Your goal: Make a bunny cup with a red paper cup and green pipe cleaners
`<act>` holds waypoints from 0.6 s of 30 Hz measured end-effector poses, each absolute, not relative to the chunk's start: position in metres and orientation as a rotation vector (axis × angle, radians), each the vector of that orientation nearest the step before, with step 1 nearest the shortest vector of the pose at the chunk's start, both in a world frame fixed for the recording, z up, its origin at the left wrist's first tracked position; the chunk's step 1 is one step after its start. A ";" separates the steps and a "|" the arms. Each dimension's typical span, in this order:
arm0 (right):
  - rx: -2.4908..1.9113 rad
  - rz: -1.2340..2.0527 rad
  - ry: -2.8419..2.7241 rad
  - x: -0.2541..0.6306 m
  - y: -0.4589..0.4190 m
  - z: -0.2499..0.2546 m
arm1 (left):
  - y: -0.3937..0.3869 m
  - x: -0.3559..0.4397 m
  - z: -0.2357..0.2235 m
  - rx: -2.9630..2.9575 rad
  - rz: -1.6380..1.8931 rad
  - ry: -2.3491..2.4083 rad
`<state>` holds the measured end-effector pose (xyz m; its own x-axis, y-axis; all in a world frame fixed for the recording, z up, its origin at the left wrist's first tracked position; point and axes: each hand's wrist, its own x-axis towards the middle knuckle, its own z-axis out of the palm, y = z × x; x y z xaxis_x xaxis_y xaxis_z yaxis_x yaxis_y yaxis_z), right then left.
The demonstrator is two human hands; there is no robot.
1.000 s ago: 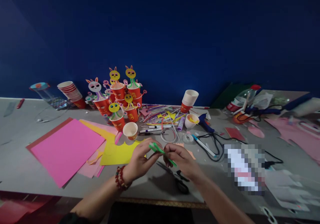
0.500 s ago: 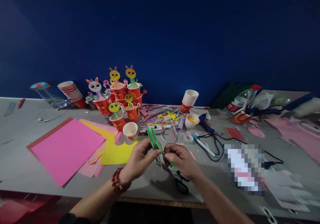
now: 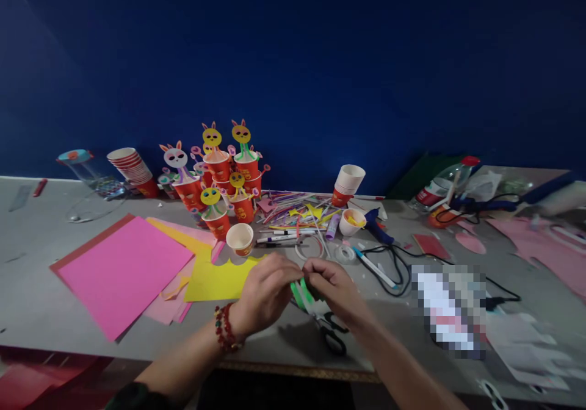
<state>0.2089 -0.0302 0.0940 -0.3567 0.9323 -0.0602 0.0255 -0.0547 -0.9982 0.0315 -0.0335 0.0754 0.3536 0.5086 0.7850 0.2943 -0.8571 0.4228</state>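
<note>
My left hand (image 3: 268,293) and my right hand (image 3: 333,288) meet above the table's near edge, both pinched on a folded green paper strip (image 3: 301,292) that hangs between them. A red bead bracelet (image 3: 223,329) is on my left wrist. Black scissors (image 3: 328,330) lie on the table just under my right hand. A yellow paper sheet (image 3: 215,280) lies just left of my left hand.
Pink sheets (image 3: 121,271) lie at the left. Red paper cups with bunny faces (image 3: 218,181), a lone cup (image 3: 240,239), cup stacks (image 3: 347,184), straws and pens (image 3: 297,215), tape rolls (image 3: 343,252), a glue gun with cable (image 3: 378,227) and a bottle (image 3: 442,187) crowd the back.
The green strip pointed up between my hands half a second ago; now it is folded down and my fingertips have closed together over it, slightly lower.
</note>
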 end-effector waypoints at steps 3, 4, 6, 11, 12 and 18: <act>-1.097 1.396 -1.526 0.208 -0.029 0.092 | -0.036 0.032 0.070 2.544 1.486 0.677; -1.086 1.424 -1.516 0.208 -0.029 0.090 | -0.036 0.031 0.068 2.516 1.484 0.683; -1.041 1.552 -1.457 0.207 -0.029 0.088 | -0.036 0.030 0.064 2.317 1.474 0.805; -1.009 1.723 -1.382 0.208 -0.033 0.091 | -0.036 0.028 0.054 1.768 1.448 1.104; -1.022 1.721 -1.403 0.209 -0.035 0.093 | -0.036 0.028 0.053 1.727 1.455 1.088; -1.075 1.561 -1.547 0.211 -0.043 0.103 | -0.039 0.029 0.069 1.712 1.334 0.874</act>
<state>0.2107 -0.0433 0.1027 -0.4271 0.8996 -0.0912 0.0831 -0.0614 -0.9947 0.0286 -0.0390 0.0691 0.2125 0.8732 0.4385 0.0538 -0.4585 0.8870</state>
